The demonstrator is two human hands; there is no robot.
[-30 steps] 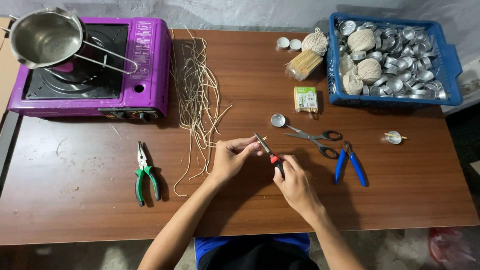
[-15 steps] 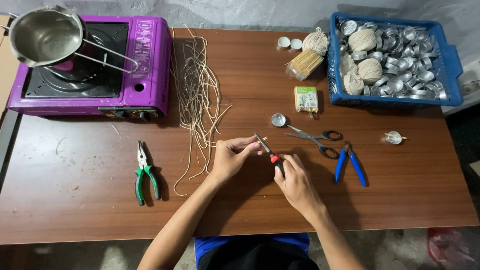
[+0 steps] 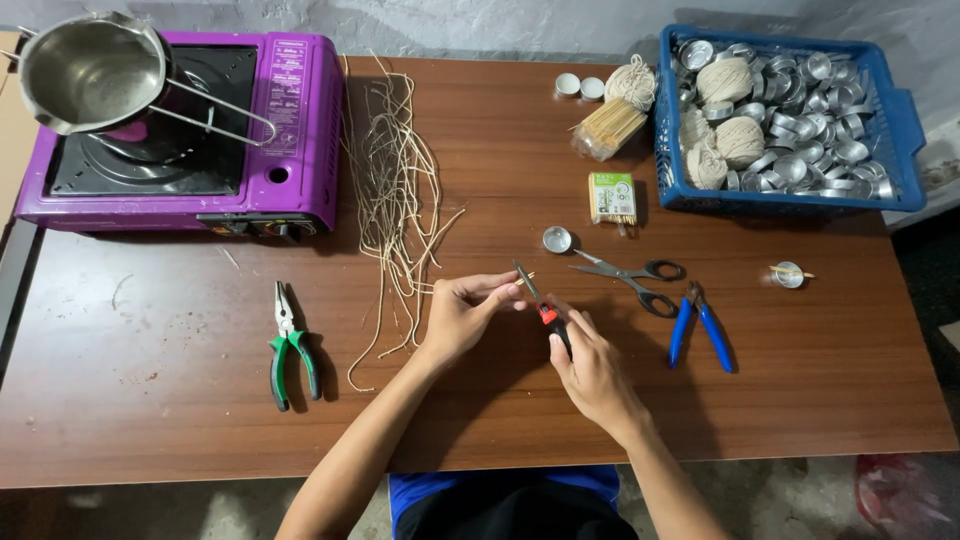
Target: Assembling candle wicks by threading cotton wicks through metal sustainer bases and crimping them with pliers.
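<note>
Both hands meet over the middle of the brown tabletop [image 3: 150, 420], close together. Left hand [image 3: 462, 318]: fingers curled, thumb and forefinger pinched shut on a short pale wick piece [image 3: 524, 279], whose tip only just shows past the fingertips. Right hand [image 3: 592, 368]: closed round the red-and-black handle of a small pointed tool [image 3: 536, 297], its slim metal nose angled up-left and meeting the wick piece right at the left fingertips; cannot tell whether the tool's nose is clamped on the wick or only touching. Judgement: wick piece is very light, thin and limp, liable to fray or slip, best pinched near its end with fingertips; tool is stiff and light, best held by the grip. Beyond the left hand lies a loose bundle of long pale wick strands [image 3: 395, 200]; further to its outer side, green-handled pliers [image 3: 290, 345]. Just beyond the right hand: an empty metal tealight cup [image 3: 557, 239] and black-handled scissors [image 3: 632, 276]; to its outer side, blue-handled cutters [image 3: 700, 326], then a tealight cup with a stick across it [image 3: 788, 274]. Far off past the right hand, a blue crate [image 3: 895, 120] of cups and twine balls; far off past the left hand, a purple portable stove [image 3: 290, 130] carrying a steel saucepan [image 3: 85, 70]
</note>
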